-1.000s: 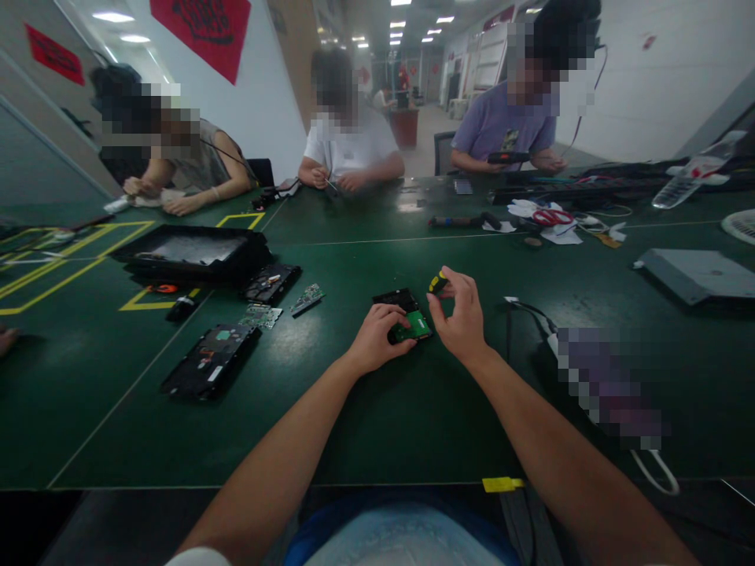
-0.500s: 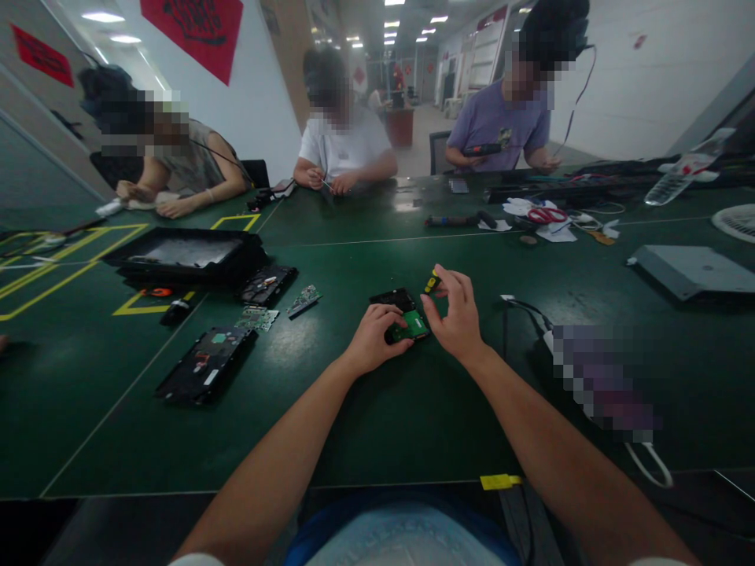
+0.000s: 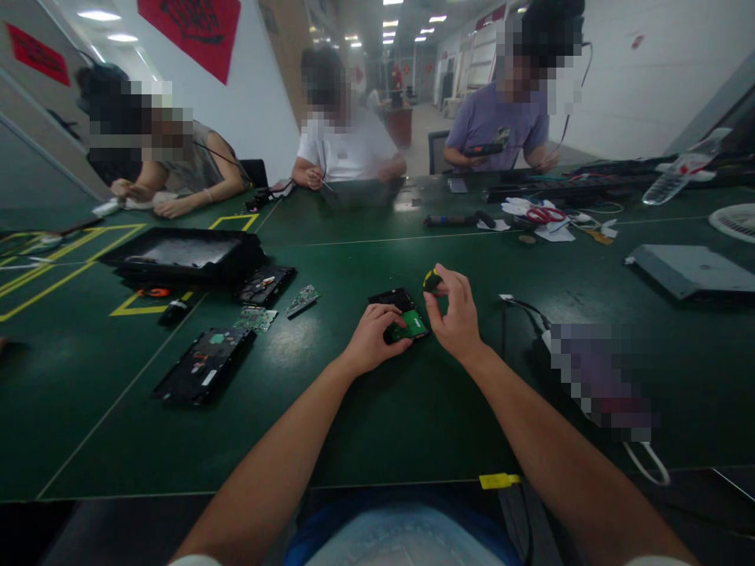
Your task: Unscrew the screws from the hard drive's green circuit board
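Left hand half curled, thumb and fingers apart across the black unit, appears to have hold of it against the green table, fingers over its green circuit board; right hand closed down to a thumb-and-finger pinch on a yellow-and-black handle (looks like a small screwdriver, shaft and tip can't be made out); key relation: unit lies left of right hand and handle, handle just beyond its right side, apparently raised; can't tell whether any tip touches; unit's long axis seems to run from far left to near right, partly hidden by left hand, which is the nearer one and in contact; handle leans, upper end to the right; left of the hands, well apart from them: loose circuit board, black panel; writing: large red wall sign has dark characters, cut off by frame top, not legible; smaller red sign same; white labels on board and panel too small to read; yellow cable tag shows no readable text; bottle has red marking, brand unclear
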Demonstrator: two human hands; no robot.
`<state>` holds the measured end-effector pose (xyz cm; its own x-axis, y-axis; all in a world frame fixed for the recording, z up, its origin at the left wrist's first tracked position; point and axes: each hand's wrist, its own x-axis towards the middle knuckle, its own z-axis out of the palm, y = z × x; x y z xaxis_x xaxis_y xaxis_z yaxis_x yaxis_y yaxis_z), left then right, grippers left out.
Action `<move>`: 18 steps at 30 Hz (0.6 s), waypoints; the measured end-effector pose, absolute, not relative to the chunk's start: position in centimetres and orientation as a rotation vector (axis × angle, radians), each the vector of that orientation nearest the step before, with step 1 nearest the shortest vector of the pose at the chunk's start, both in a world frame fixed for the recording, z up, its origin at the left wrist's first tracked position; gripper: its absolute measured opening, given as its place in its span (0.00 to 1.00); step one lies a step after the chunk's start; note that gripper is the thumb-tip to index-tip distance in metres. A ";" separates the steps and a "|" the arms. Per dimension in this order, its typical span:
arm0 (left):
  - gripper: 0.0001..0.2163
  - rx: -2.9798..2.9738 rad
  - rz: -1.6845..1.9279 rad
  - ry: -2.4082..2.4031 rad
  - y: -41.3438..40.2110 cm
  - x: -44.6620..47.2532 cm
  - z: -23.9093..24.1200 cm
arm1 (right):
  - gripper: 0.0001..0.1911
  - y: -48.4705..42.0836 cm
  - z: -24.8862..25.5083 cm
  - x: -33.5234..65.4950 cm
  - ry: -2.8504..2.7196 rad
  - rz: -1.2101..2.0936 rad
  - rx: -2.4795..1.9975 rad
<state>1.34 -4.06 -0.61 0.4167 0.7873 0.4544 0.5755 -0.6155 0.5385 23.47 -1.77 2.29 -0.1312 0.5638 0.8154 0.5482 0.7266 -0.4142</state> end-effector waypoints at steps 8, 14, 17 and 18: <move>0.14 2.373 0.992 1.201 -4.1 1.4 -0.6 | 0.34 -1.7 2.2 23.4 -1.792 0.016 -0.838; 0.14 2.374 0.997 1.194 -4.1 1.3 -0.6 | 0.33 -1.8 2.3 23.4 -1.779 0.017 -0.863; 0.14 2.371 0.995 1.194 -4.1 1.3 -0.7 | 0.33 -1.8 2.3 23.4 -1.797 0.018 -0.862; 0.14 2.371 0.995 1.197 -4.1 1.3 -0.7 | 0.33 -1.8 2.3 23.4 -1.798 0.016 -0.861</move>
